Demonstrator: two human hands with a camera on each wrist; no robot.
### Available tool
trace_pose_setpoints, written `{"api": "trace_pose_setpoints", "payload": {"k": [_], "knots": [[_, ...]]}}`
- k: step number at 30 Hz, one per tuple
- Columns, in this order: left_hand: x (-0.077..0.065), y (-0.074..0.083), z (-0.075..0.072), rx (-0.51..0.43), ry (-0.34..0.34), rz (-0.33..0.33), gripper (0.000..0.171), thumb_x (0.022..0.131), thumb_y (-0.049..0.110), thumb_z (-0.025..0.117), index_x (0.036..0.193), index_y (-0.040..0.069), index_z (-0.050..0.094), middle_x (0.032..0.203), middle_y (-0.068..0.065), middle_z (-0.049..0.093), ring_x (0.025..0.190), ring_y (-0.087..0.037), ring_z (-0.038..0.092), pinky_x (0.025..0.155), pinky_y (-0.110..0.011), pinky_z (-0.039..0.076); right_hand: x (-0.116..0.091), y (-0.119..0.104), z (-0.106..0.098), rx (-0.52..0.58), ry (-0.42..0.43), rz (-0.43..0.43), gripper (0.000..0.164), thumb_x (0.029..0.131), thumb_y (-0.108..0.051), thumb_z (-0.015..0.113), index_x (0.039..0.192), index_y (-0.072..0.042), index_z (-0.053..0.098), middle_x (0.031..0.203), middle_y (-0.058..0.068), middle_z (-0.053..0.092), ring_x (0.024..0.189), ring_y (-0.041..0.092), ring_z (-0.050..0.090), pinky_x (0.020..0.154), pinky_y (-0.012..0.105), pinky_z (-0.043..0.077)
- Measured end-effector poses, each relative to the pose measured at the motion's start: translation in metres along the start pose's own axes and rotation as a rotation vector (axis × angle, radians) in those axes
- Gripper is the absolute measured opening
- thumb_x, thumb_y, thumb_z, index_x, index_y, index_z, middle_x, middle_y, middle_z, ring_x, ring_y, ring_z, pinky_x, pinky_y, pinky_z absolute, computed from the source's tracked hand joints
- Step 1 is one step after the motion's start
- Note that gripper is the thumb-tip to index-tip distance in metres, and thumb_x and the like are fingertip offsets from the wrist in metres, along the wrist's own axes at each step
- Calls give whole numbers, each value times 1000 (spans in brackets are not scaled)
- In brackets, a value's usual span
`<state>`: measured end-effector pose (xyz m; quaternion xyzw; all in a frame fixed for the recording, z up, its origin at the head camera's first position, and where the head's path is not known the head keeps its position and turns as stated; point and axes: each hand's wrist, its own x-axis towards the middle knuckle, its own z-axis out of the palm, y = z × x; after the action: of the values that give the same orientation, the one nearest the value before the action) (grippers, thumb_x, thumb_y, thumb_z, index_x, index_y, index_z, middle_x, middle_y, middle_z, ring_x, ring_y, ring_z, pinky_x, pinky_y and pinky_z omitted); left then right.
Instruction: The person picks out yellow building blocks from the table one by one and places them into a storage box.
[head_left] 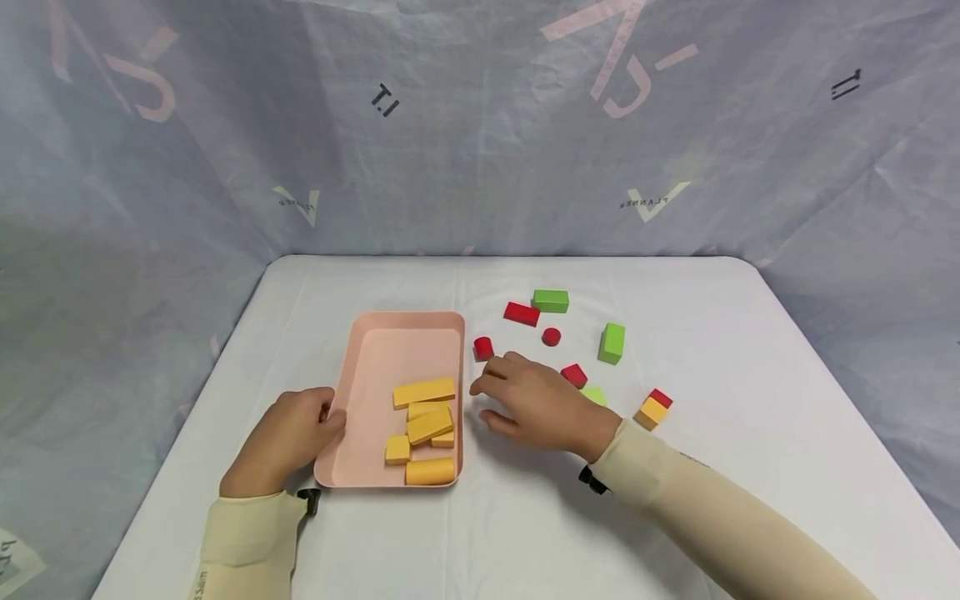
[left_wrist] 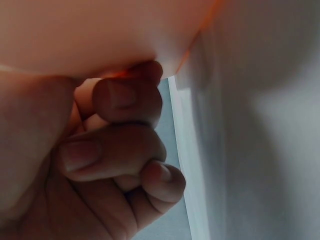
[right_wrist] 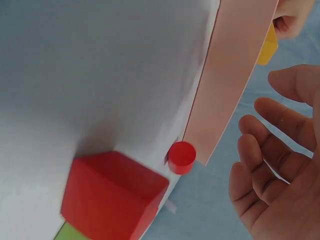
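Observation:
A pink tray (head_left: pixel 397 350) lies on the table with several yellow blocks (head_left: pixel 430 427) gathered in its right and near part. My left hand (head_left: pixel 288 433) grips the tray's left rim, its fingers curled against the outer wall in the left wrist view. Just right of the tray, my right hand (head_left: pixel 536 404) hovers with loosely bent fingers (right_wrist: pixel 280 145) and nothing between them. A small red cylinder (head_left: pixel 483 348) stands beyond its fingertips, beside the tray. A red five-sided block (head_left: pixel 574 376) and a partly hidden light green block (head_left: pixel 595 395) lie close to the right hand's far side.
Farther back lie a red rectangular block (head_left: pixel 522 314), a green block (head_left: pixel 551 301) and a red round piece (head_left: pixel 551 337). Another green block (head_left: pixel 612 343) is at the right. A yellow block (head_left: pixel 652 412) touches a red one (head_left: pixel 661 397) near the right forearm. Grey cloth (head_left: pixel 480 167) hangs behind the table.

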<state>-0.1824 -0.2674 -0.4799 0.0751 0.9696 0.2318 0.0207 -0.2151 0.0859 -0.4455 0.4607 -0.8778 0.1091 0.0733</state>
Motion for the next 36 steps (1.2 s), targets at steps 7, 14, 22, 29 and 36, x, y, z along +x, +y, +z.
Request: {"api": "trace_pose_setpoints", "payload": {"k": [7, 14, 22, 29, 36], "knots": [[-1, -2, 1, 6, -1, 1, 22, 84, 14, 55, 64, 14, 46, 52, 1, 37, 46, -15, 37, 43, -31, 32, -8, 5, -3, 19, 19, -6, 28, 86, -31, 63, 110, -17, 63, 101, -6, 53, 93, 10, 43, 78, 28, 47], [0, -2, 1, 2, -3, 3, 22, 83, 14, 55, 64, 14, 46, 53, 1, 37, 46, -15, 37, 43, -31, 31, -18, 9, -7, 12, 29, 13, 26, 85, -30, 63, 108, -19, 63, 101, -8, 53, 93, 8, 43, 76, 27, 47], [0, -2, 1, 1, 9, 16, 23, 83, 14, 56, 63, 15, 45, 52, 2, 37, 46, -14, 36, 43, -31, 31, -23, 13, -7, 8, 35, 21, 25, 85, -30, 63, 108, -22, 62, 100, -9, 52, 92, 8, 43, 74, 27, 46], [1, -2, 1, -5, 3, 16, 22, 83, 14, 56, 63, 15, 47, 52, 2, 39, 46, -14, 38, 43, -31, 32, -30, 16, -9, 12, 38, 59, 24, 84, -30, 62, 107, -23, 63, 100, -8, 54, 93, 7, 42, 68, 27, 48], [2, -1, 1, -3, 8, 19, 21, 83, 13, 56, 63, 15, 47, 53, 2, 39, 47, -14, 38, 43, -31, 32, -35, 19, -10, 6, 55, 70, 24, 84, -30, 61, 107, -24, 63, 99, -8, 54, 92, 6, 42, 65, 28, 47]]}}
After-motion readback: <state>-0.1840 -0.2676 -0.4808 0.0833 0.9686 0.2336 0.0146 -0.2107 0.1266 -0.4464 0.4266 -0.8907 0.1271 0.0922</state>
